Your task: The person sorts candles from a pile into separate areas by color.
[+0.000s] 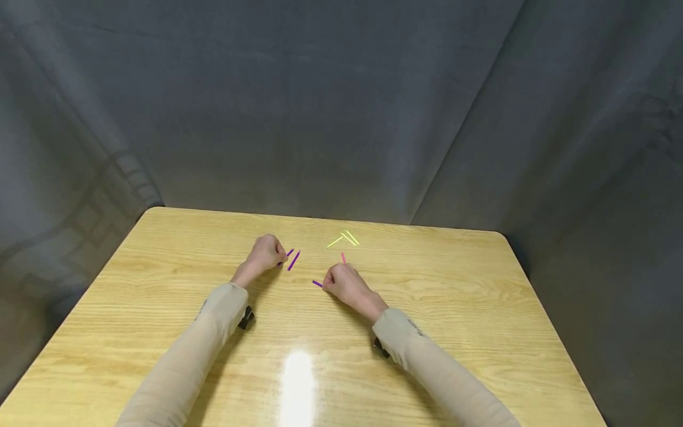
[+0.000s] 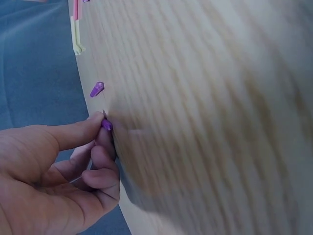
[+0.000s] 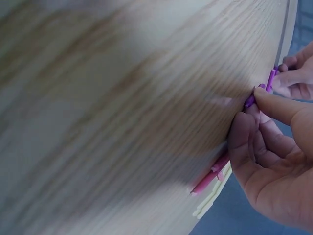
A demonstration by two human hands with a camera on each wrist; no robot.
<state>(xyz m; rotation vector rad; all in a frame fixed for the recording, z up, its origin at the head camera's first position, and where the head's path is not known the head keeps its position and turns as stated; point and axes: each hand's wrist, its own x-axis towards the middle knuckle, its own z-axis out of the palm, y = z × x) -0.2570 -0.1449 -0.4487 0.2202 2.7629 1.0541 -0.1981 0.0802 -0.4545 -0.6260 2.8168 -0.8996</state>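
Observation:
On the wooden table, my left hand (image 1: 267,252) pinches a thin purple stick (image 2: 106,124) between thumb and forefinger, right at the tabletop. A second purple stick (image 1: 294,261) lies beside it, slanted much the same way. Farther right, my right hand (image 1: 349,286) pinches another purple stick (image 1: 317,284), whose free end points left toward the left hand. In the right wrist view, this stick (image 3: 250,101) sits under the thumb tip, with the other fingers curled below. Pink sticks (image 3: 210,178) lie beside the right hand, which hides part of them in the head view.
Several yellow sticks (image 1: 335,242) lie near the far edge of the table, past the right hand, two of them side by side. The wooden tabletop (image 1: 453,284) has rounded far corners. Dark grey curtains (image 1: 331,118) hang behind it and on both sides.

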